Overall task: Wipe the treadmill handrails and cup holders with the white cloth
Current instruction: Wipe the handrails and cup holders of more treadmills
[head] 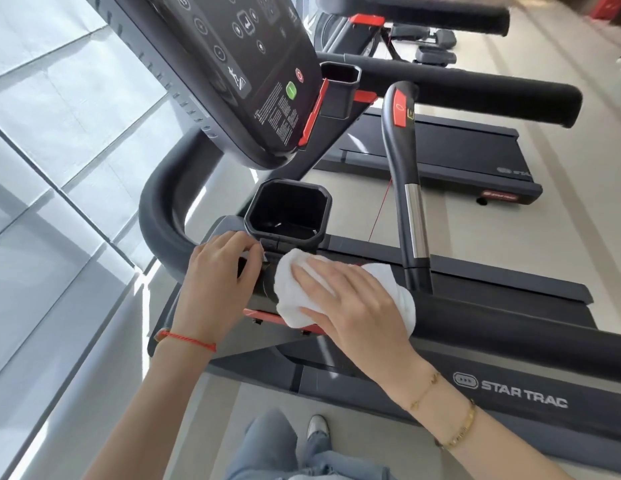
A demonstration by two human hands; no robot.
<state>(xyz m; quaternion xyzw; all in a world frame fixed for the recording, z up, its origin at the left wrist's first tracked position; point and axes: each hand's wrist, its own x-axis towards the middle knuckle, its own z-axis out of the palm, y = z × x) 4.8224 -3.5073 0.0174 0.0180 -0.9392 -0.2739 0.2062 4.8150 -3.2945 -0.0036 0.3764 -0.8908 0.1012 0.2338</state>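
Now wiping: right hand [350, 299] spread flat, pressing white cloth [302, 292] onto handrail [510, 320], rail's long axis running off rightward. Left hand [222, 271] curled at cup holder [288, 209] base just beyond, nearer it.

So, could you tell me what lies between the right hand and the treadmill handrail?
In the head view, the white cloth lies between them: the right hand presses it flat onto the handrail.
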